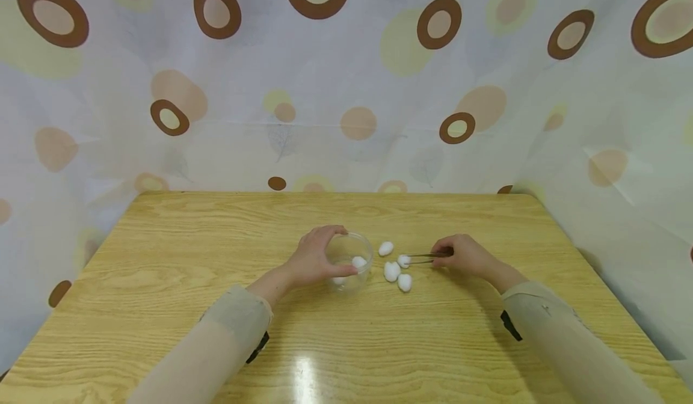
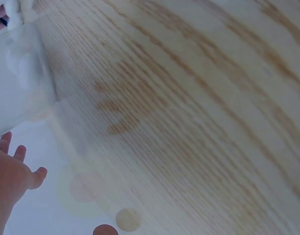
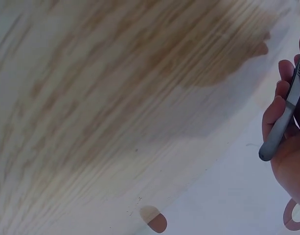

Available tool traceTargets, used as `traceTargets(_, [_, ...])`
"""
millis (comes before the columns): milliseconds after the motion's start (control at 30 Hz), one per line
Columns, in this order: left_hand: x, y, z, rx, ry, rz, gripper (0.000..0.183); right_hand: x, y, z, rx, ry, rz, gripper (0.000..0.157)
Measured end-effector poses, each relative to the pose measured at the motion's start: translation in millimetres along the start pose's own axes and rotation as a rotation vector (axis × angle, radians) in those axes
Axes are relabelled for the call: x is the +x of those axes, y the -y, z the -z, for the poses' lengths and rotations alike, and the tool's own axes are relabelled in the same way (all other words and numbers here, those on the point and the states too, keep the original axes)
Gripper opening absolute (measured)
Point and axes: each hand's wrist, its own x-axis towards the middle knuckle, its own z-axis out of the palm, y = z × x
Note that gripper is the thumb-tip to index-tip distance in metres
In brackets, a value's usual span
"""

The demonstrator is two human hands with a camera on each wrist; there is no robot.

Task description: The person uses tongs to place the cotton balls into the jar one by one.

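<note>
My left hand [image 1: 314, 258] holds a clear plastic tub [image 1: 345, 249], thumb and fingers spread around its side. The tub leans with its mouth toward the right, and white cotton balls [image 1: 359, 262] lie inside. In my right hand [image 1: 462, 256] is a pair of metal tweezers [image 1: 424, 255], also visible in the right wrist view as tweezers [image 3: 282, 129] pinched by thumb and fingers. Their tips are on either side of a cotton ball [image 1: 403, 261] on the table. Close around it lie three more: one cotton ball [image 1: 386, 248] behind, a larger one [image 1: 392, 272] and another [image 1: 404, 282] nearer me.
A wood-grain table [image 1: 216, 223] carries everything. Behind and beside it hangs a pale curtain [image 1: 325, 157] with brown and beige ovals. The cotton balls sit in the gap between tub and right hand.
</note>
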Motion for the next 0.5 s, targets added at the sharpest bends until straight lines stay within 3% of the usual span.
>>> traceTargets(500, [0.7, -0.3, 0.5, 0.011, 0.01, 0.004, 0.074, -1.5, -1.0, 0.8, -0.022, 0.03, 0.015, 0.011])
